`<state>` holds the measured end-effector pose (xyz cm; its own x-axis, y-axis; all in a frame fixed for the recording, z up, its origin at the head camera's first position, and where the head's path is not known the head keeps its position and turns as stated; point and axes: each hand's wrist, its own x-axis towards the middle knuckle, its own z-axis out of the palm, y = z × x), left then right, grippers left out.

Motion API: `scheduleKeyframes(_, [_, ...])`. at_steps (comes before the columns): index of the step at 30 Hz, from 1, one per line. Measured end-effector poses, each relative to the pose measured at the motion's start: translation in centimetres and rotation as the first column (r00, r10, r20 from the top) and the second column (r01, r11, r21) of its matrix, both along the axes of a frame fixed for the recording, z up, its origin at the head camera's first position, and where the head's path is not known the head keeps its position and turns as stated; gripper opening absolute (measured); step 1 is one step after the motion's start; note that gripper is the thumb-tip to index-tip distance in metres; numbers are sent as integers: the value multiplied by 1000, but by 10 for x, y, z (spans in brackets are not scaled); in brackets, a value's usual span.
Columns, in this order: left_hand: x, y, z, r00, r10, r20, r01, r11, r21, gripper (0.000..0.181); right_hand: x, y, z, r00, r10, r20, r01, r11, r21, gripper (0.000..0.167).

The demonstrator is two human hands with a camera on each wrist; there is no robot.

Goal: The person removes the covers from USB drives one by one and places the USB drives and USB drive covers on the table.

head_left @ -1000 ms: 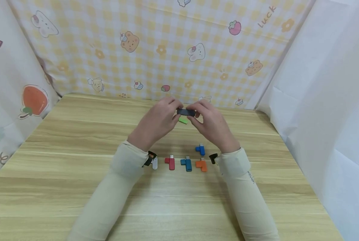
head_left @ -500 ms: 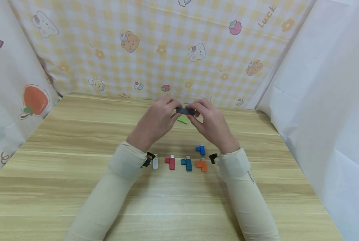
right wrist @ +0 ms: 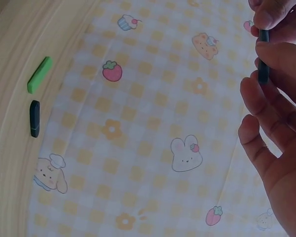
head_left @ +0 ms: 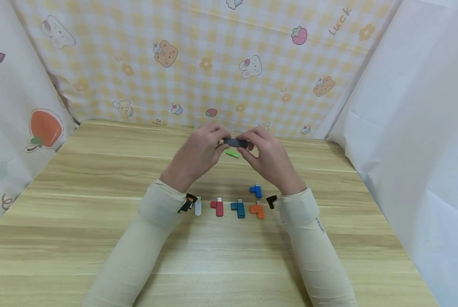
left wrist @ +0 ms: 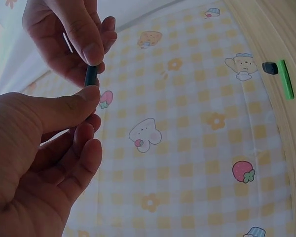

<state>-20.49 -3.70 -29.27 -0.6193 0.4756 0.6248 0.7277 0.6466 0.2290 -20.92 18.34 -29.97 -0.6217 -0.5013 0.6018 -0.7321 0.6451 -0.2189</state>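
Observation:
My left hand (head_left: 196, 155) and right hand (head_left: 269, 157) meet above the far part of the table. Between them is a dark USB stick (head_left: 234, 142), held level. The left thumb and fingers pinch its left end, and the right thumb and fingers pinch its other end. In the left wrist view only a short piece of the stick (left wrist: 91, 76) shows between the fingertips. Below the hands, a green USB stick (head_left: 232, 153) lies on the table. The right wrist view shows another dark stick (right wrist: 35, 119) lying beside the green one.
Nearer me lie a white USB stick (head_left: 198, 208), a red one (head_left: 219, 208), a teal one (head_left: 240, 209) and an orange one (head_left: 258, 210) in a row. A blue one (head_left: 257, 190) lies behind the orange. A checked curtain (head_left: 205, 85) hangs along the table's back edge.
The left hand and the dark stick have shifted slightly to the left. More of the green stick shows beneath them. The right hand has barely moved, and both hands keep their grip.

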Motion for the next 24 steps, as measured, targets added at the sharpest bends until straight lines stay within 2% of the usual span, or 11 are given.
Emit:
scheduleKeyframes(8, [0,0,0,1000,-20,15,20,1000,-2,16,-1,3,1,1000,19,20,-19,1000,14,26])
scheduleKeyframes(24, [1,1,0,999,-20,37,20,1000,1,18,-1,6,2,1000,-23,18,22,998,52,27])
